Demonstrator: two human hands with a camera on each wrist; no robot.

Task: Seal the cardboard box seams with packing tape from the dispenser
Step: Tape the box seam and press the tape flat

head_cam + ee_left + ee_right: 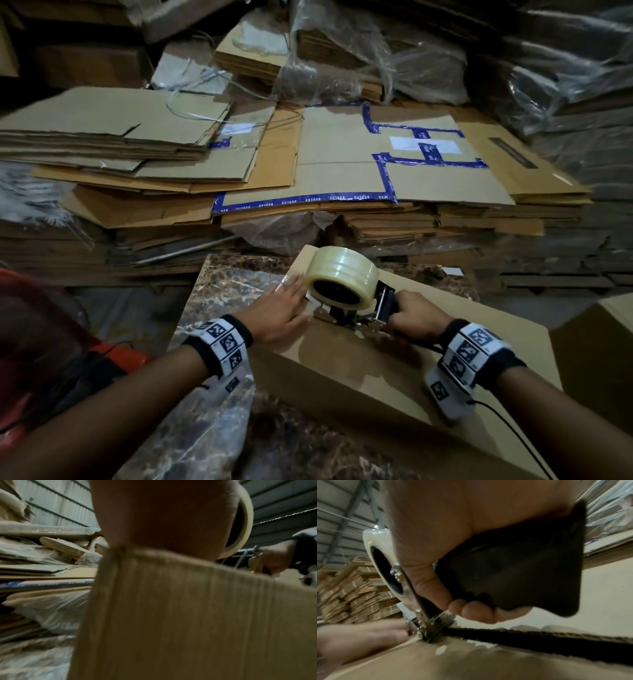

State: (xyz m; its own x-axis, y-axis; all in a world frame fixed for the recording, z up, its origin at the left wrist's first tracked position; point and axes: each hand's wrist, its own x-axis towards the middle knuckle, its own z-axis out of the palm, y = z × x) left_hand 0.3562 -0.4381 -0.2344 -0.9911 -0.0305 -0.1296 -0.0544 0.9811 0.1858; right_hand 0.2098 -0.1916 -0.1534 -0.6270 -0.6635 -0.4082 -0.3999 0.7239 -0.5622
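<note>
right hand grip: dispenser handle | nose on box seam

Cardboard box: plain brown, flaps closed, lower centre of head view. Tape dispenser: black and metal, clear roll, blade end down on top seam, frame centre.

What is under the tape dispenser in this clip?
The cardboard box lies under the tape dispenser, whose metal front edge sits on the open gap between the flaps. The gap is dark, so what the box holds cannot be seen.
</note>
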